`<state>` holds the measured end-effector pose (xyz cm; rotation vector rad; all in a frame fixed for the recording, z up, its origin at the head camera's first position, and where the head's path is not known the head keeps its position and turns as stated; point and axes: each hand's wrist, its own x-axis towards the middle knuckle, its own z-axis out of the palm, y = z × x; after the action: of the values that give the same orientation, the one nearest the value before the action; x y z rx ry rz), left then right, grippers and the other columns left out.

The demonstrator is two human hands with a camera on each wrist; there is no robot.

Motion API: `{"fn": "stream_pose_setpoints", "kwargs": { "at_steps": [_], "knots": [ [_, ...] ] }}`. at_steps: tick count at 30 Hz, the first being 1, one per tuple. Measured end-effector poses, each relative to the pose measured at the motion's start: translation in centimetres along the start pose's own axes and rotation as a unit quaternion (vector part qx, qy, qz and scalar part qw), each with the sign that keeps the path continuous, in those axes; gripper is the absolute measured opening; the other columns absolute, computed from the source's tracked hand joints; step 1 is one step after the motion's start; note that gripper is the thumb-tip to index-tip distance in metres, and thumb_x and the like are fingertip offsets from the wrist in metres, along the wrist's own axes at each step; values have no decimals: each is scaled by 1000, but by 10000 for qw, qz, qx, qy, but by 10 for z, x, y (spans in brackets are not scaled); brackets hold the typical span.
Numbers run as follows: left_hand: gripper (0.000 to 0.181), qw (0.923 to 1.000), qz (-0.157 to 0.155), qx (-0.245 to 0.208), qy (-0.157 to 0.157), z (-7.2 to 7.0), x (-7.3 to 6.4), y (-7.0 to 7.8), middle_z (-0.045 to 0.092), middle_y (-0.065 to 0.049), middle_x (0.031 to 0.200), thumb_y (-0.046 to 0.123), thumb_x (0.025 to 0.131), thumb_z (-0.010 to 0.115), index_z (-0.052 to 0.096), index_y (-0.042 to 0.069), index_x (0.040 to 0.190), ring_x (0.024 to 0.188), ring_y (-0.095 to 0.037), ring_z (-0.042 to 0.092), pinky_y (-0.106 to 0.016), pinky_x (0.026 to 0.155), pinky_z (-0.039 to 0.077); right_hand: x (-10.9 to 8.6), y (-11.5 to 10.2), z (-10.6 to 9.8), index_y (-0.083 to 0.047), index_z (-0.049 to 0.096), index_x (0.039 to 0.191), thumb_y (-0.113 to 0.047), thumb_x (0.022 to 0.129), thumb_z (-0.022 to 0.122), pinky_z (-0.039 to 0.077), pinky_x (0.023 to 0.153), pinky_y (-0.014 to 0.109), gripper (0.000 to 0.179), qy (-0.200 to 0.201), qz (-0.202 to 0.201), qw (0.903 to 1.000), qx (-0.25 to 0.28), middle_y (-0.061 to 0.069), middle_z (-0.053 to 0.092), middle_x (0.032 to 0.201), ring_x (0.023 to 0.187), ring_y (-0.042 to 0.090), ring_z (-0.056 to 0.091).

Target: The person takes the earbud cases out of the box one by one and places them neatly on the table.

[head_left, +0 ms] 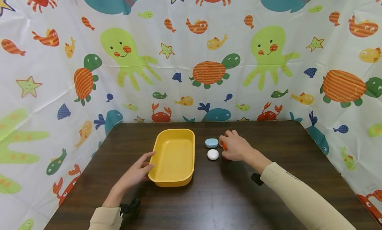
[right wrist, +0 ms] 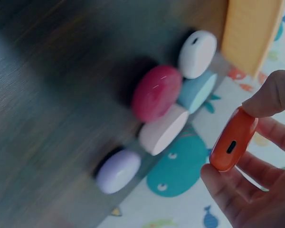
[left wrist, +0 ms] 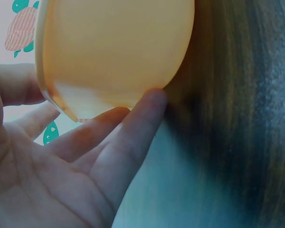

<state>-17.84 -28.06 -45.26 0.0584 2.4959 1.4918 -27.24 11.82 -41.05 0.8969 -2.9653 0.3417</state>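
Observation:
At the left end of the table stands a yellow tray point(head_left: 174, 157). My left hand point(head_left: 138, 170) lies against its left side, with fairly straight fingers touching the rim and outer wall; the left wrist view shows the palm below the tray point(left wrist: 114, 52). My right hand point(head_left: 235, 146) pinches an orange earbud case point(right wrist: 234, 138) between thumb and fingertips, raised off the table; a small dark port slot shows on it. Close by lie a white case point(head_left: 213, 154), a light blue case point(head_left: 211, 143), a dark pink case point(right wrist: 156, 93), a pale pink case point(right wrist: 164, 129) and a lilac case point(right wrist: 118, 171).
A dark wooden table point(head_left: 209, 203) carries everything. Behind it and along both sides hangs a white curtain point(head_left: 185, 11) printed with sea animals. The small cases lie close together right of the tray, partly hidden by the right hand in the head view.

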Motion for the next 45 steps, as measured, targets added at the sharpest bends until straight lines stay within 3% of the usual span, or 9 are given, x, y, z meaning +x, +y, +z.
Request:
{"fn": "stream_pose_setpoints", "kwargs": {
  "at_steps": [11, 26, 38, 45],
  "knots": [
    [58, 10000, -2, 7, 23, -1, 1, 1, 47, -30, 143, 24, 107, 52, 27, 14, 158, 117, -36, 62, -53, 94, 56, -9, 28, 11, -12, 66, 115, -20, 81, 73, 56, 70, 42, 35, -216, 556, 9982, -21, 9, 54, 109, 102, 28, 46],
    [57, 9999, -87, 46, 87, 1, 2, 2, 47, -29, 144, 26, 107, 52, 29, 17, 158, 118, -35, 62, -51, 94, 56, -22, 46, 30, -14, 63, 111, -19, 81, 75, 58, 72, 53, 32, -434, 636, 9966, -302, 13, 56, 114, 107, 33, 48],
    [58, 10000, 1, 90, 41, 1, 2, 3, 47, -30, 143, 26, 106, 53, 29, 14, 158, 114, -34, 63, -50, 93, 57, -30, 51, 39, -13, 63, 113, -16, 80, 75, 57, 70, 54, 35, -265, 575, 9977, -251, 12, 55, 108, 100, 32, 50],
    [54, 9985, 23, 433, 328, 4, 1, 7, 45, -30, 147, 25, 107, 52, 33, 15, 157, 117, -36, 61, -49, 92, 57, -37, 54, 36, -11, 63, 113, -16, 82, 73, 57, 70, 50, 33, -1, 576, 9983, -109, 11, 57, 108, 99, 31, 50]
  ]
}}
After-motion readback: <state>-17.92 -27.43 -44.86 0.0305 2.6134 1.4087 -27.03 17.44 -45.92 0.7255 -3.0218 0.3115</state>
